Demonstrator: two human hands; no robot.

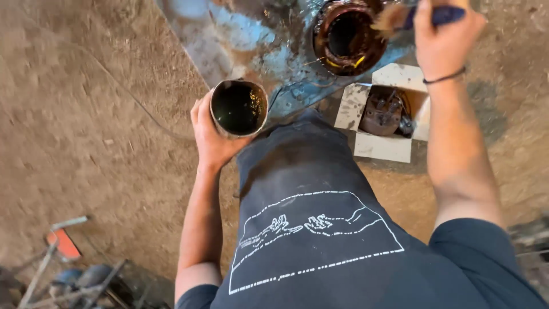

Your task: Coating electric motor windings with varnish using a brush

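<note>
Nearest us, our left hand (213,134) wraps a can (239,107) of dark liquid — our right hand (443,34) clamps a brush (420,16), bristles beside the motor coil (347,38).

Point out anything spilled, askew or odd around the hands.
The metal sheet under the round motor winding is wet with dark, glossy liquid. The left hand tilts a dented can of dark liquid; the right hand holds a brush.

An open white cardboard box (382,146) with a rusty metal part (382,114) inside sits on the dirt floor (86,114) — an orange-tipped tool (63,243) lies well apart, lower left.
</note>
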